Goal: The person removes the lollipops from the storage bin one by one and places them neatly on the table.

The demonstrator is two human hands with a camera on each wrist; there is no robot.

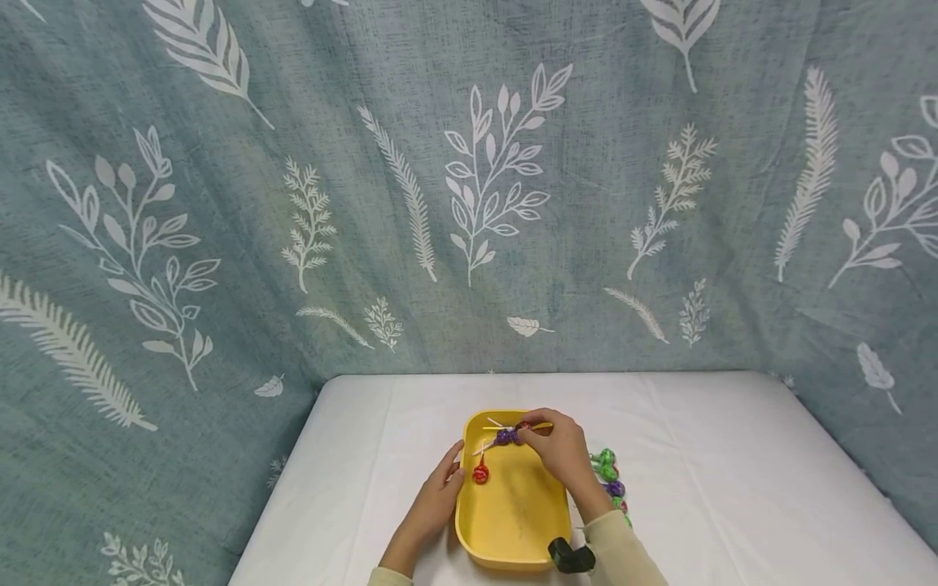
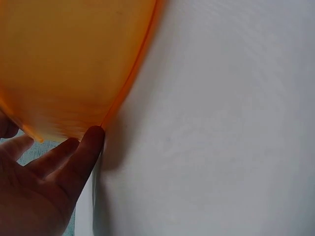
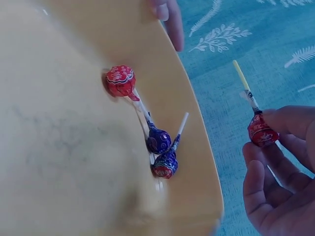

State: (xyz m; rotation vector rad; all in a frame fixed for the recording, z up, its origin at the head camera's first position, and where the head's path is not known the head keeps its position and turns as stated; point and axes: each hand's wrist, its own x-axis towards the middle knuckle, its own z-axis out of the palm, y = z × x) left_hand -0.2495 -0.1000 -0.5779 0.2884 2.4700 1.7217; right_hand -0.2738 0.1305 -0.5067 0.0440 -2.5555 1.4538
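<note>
My right hand (image 1: 560,449) pinches a red-wrapped lollipop (image 3: 263,132) by its head, its yellow stick pointing up and away. The hand is over the far right part of a yellow plastic tray (image 1: 516,513). Inside the tray, a red lollipop (image 3: 120,81) lies near two purple lollipops (image 3: 159,141), which touch each other by the far wall. My left hand (image 1: 434,500) rests against the tray's left side with fingers fairly straight; in the left wrist view its fingertips touch the orange-looking tray wall (image 2: 74,59).
Right of the tray, partly behind my right forearm, lie several lollipops: green ones (image 1: 607,464) and a purple one (image 1: 615,489) among them. A white cloth (image 1: 703,472) covers the table. A leaf-patterned blue-green curtain (image 1: 410,203) hangs behind. A dark device (image 1: 572,557) sits at my right wrist.
</note>
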